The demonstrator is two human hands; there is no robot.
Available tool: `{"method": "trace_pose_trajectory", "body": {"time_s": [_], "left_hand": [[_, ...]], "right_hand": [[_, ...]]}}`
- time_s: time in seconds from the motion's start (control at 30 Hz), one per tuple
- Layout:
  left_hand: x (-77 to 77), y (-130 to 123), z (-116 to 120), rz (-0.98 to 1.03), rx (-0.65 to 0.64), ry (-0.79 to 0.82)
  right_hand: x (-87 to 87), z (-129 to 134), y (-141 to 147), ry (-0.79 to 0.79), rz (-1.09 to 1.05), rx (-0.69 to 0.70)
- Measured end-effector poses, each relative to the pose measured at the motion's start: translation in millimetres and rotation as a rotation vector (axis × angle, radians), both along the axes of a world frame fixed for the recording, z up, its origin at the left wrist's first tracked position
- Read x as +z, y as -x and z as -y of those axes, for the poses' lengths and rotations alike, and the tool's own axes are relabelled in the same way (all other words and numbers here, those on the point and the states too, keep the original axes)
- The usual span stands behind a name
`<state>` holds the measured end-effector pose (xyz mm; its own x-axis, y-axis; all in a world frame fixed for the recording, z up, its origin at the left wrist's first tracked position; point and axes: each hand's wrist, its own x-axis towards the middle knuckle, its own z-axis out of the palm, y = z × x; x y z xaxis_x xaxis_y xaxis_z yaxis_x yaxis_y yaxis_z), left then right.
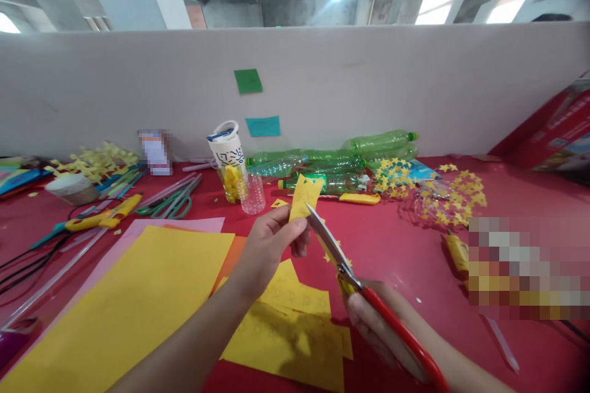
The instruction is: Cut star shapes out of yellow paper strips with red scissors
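Between the thumb and fingers of my left hand is a small strip of yellow paper, held upright above the table. My right hand grips red-handled scissors, whose blade tips touch the strip's right edge. Under the hands lie yellow paper pieces with faint drawn marks. A few small yellow stars rest on the red table behind the scissors.
Large yellow sheets cover the left. Behind stand a white cup and a clear plastic cup, beside green bottles. Star clusters lie back right; a yellow glue gun lies left.
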<state>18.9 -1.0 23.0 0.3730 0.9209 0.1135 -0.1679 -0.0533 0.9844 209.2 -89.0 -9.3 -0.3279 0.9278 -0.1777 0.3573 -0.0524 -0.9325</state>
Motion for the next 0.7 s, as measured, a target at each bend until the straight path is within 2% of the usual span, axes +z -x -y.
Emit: {"method": "trace_pose_trajectory", "body": {"time_s": [0.47, 0.7], "left_hand": [[2.0, 3.7, -3.6, -0.055, 0.068, -0.079], [4.4, 4.0, -3.5, -0.084, 0.074, -0.060]], "right_hand": [[1.4, -0.2, -4.0, 0.007, -0.009, 0.096], [5.3, -2.0, -1.3, 0.027, 0.000, 0.059]]}}
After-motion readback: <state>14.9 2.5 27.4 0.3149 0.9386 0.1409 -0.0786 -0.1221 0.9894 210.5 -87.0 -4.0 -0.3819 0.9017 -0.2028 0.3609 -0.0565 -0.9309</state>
